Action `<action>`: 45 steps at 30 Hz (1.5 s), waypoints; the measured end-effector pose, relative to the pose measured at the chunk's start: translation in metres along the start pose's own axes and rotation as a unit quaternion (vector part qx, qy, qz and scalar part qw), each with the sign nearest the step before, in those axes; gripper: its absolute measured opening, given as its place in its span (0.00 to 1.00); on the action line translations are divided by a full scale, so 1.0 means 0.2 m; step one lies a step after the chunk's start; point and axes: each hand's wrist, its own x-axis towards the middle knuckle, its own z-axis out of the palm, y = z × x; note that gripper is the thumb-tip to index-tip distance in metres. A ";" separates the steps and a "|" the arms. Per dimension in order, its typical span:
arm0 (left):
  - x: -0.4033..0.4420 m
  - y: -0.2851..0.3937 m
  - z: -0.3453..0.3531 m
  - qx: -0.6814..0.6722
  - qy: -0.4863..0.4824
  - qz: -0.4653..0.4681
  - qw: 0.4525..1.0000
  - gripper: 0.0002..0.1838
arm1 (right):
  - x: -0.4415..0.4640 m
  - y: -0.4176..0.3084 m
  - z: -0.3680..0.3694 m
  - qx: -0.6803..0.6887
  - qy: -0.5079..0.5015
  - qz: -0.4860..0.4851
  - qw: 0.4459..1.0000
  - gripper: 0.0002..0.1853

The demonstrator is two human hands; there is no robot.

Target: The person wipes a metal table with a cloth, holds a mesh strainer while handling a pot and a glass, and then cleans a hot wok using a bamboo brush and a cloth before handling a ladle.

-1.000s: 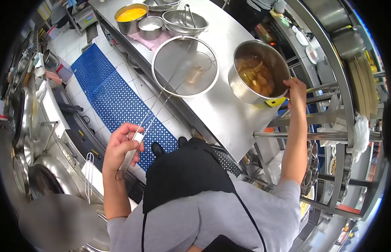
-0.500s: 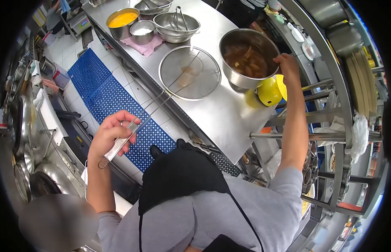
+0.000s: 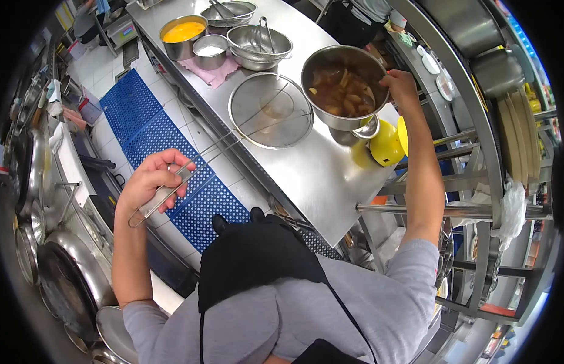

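My left hand is closed around the metal handle of a round fine-mesh strainer. The strainer's disc is over the steel table, and a small round container shows faintly through the mesh. My right hand grips the side of a steel pot. Brown liquid with pale chunks fills part of the pot, which tilts slightly toward me, to the right of the strainer. Below the pot and my right hand stands a yellow device with a round metal part beside it.
On the steel table, a pot of orange-yellow liquid, a small pot of white contents on a pink cloth, and bowls with tongs stand at the back left. A metal rack rises at right. Blue mats cover the floor.
The pot in my right hand has moved left, closer to the strainer, showing more of its contents. My left hand and the strainer handle have shifted slightly left. A blurred shape at lower left is gone.
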 end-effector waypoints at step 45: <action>-0.04 -0.07 -0.05 -0.057 -0.009 0.036 0.998 0.16 | 0.01 -0.25 0.02 -0.063 -0.070 -0.049 0.994 0.06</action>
